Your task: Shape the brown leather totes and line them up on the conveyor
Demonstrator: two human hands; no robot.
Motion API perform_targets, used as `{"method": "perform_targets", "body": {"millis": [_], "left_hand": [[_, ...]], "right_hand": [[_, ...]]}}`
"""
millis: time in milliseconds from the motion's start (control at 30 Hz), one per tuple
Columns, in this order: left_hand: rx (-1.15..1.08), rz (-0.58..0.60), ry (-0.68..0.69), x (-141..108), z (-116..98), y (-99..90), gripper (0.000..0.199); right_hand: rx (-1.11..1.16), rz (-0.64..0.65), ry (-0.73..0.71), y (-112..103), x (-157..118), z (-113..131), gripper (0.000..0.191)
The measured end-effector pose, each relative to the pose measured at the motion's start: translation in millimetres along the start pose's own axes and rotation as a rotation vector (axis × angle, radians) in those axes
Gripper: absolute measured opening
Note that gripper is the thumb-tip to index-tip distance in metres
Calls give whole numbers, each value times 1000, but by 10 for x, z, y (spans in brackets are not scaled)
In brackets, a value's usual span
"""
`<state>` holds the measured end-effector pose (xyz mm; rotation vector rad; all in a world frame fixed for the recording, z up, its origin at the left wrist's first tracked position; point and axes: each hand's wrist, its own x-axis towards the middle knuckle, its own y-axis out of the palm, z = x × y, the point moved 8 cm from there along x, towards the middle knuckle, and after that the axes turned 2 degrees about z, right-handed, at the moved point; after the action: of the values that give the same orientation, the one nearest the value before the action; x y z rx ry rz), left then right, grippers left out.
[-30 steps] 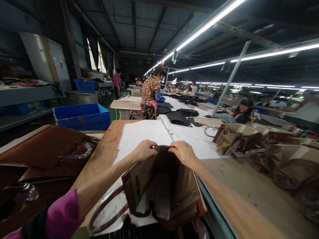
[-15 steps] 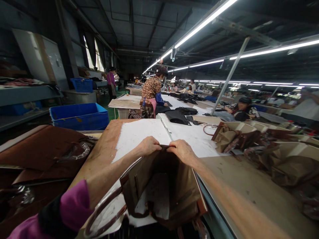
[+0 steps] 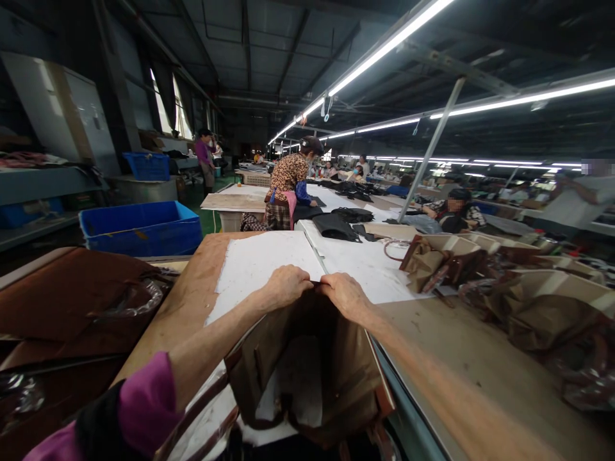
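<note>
A brown handbag (image 3: 356,365) stands open at the near edge of the table, its tan lining facing me. My left hand (image 3: 287,286) pinches the far rim of the bag near its middle. Close beside it, my right hand (image 3: 346,296) grips the same rim, thumb and fingers pressed together. A pale panel shows inside the bag. One long brown handle (image 3: 207,396) loops out on the left, partly behind my sleeve. The fingertips under the rim are hidden.
White paper (image 3: 269,253) covers part of the table. Several brown bags (image 3: 552,314) stand on the right, and more brown pieces (image 3: 72,301) are piled on the left. A blue bin (image 3: 141,227) sits beyond them. A co-worker (image 3: 288,179) bends over black pieces ahead.
The view has turned slightly to the right, so the surroundings sit further left. Both hands keep hold of the rim, the right hand a little closer to the left.
</note>
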<state>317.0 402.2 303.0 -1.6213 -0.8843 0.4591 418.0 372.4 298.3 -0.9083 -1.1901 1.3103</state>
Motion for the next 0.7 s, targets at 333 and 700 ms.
{"method": "perform_targets", "body": {"millis": [333,700], "left_hand": [[76,27,6,-7,-39,12,28],[-327,66,26,-162,97,6,28]], "right_hand": [[122,-16,44,-3,-108,-331,21],[100,-29,79,-57,-197,-215,23]]}}
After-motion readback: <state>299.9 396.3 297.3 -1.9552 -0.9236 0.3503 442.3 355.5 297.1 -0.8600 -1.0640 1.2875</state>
